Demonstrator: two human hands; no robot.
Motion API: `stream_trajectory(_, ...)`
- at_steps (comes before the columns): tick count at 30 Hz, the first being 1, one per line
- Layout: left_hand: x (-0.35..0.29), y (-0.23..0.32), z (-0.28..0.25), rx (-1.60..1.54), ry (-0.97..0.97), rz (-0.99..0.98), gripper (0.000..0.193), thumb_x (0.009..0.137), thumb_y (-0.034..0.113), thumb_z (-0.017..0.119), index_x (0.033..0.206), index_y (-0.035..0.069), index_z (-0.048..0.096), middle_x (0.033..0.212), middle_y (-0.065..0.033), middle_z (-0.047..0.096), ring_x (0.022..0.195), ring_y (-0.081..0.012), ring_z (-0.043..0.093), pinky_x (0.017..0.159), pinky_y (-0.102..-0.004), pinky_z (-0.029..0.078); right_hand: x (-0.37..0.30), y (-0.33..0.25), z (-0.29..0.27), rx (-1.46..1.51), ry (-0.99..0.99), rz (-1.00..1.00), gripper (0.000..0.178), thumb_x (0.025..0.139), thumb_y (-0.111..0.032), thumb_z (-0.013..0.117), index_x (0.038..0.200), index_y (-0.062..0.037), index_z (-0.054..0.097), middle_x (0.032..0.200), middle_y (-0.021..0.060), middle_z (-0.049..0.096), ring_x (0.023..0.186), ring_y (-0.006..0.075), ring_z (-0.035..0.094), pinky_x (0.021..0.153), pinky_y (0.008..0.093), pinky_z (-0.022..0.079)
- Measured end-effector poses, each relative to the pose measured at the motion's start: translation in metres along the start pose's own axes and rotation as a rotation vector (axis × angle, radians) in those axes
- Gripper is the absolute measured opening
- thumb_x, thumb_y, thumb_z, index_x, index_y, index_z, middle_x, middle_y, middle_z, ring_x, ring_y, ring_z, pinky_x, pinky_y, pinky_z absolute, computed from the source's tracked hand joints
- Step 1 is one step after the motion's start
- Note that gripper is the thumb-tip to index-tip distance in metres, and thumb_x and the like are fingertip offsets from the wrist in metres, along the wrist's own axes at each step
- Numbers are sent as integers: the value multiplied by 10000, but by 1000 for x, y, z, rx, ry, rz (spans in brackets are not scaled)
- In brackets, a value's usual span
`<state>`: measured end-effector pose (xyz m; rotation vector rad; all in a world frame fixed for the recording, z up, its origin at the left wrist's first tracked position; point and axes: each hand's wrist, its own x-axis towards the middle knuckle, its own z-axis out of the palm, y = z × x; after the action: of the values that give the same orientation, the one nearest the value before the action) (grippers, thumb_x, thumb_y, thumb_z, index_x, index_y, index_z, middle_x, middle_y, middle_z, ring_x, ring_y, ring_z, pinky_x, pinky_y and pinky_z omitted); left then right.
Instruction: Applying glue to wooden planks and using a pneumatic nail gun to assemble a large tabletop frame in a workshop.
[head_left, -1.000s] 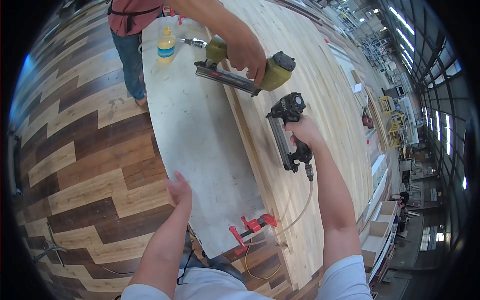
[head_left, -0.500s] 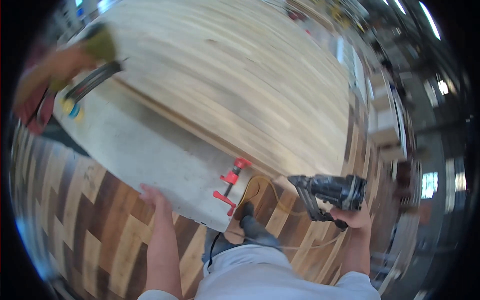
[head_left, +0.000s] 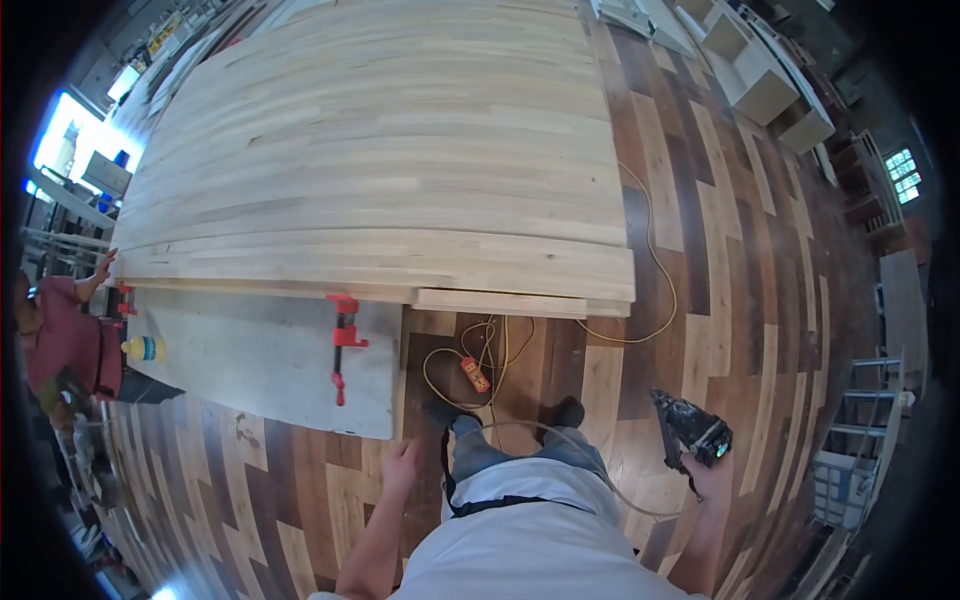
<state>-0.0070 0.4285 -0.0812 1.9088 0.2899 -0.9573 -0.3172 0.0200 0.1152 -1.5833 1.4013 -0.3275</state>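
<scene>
My right hand [head_left: 712,478] grips a black nail gun [head_left: 697,428], held out to my right over the floor and apart from the panel. A thin hose [head_left: 640,508] runs from near it across my front. My left hand [head_left: 401,462] hangs closed just below the near right corner of a white tabletop [head_left: 250,345], with nothing visible in it. Ahead lies a large pale wooden panel [head_left: 400,180] of joined strips, with a narrower strip [head_left: 500,301] along its near edge. A red clamp [head_left: 344,335] sits at that edge, handle pointing down toward me.
At the left, a co-worker in a maroon shirt [head_left: 75,335] has one hand [head_left: 103,268] at the panel's corner. A yellow bottle [head_left: 143,348] and another red clamp [head_left: 124,300] are nearby. A yellow cord [head_left: 672,285] and orange outlet box [head_left: 475,375] lie on the plank-patterned floor.
My right hand has drawn the nail gun back from the panel's corner. My left hand has left the tabletop edge and closed. The co-worker's olive nail gun has come off the panel. My view has turned.
</scene>
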Motion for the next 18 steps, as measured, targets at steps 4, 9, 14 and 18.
stream_trajectory(4, 7, 135, 107, -508, -61, 216, 554, 1002, 308, 510, 1479, 81, 341, 1324, -97, 512, 1077, -189, 563, 874, -353, 516, 47, 54, -54, 25, -34, -59, 674, 611, -48, 832, 1214, 14, 536, 1125, 112, 634, 1020, 203, 619, 886, 357, 501)
stream_trajectory(9, 28, 245, 186, -883, 160, 227, 704, 1010, 333, 478, 1547, 227, 36, 1531, -91, 191, 1337, -330, 333, 991, -613, 380, 92, 107, -143, -9, 2, -66, 684, 623, -19, 812, 1224, 11, 488, 1157, 118, 585, 1053, 215, 587, 901, 367, 485)
stream_trajectory(14, 46, 260, 206, -1029, 232, 275, 678, 1014, 279, 427, 1522, 334, -18, 1542, -69, 193, 1372, -318, 291, 1017, -663, 304, 137, 109, -200, 205, -57, 116, 663, 661, 104, 716, 1267, -8, 472, 1092, 81, 586, 914, 169, 600, 719, 303, 527)
stream_trajectory(18, 45, 258, 217, -996, 239, 295, 701, 1000, 283, 447, 1534, 304, -7, 1569, -64, 150, 1384, -317, 282, 1042, -663, 264, 186, 105, -206, 209, -8, 66, 723, 670, 132, 708, 1318, -19, 424, 1121, 93, 566, 888, 166, 593, 703, 303, 534)
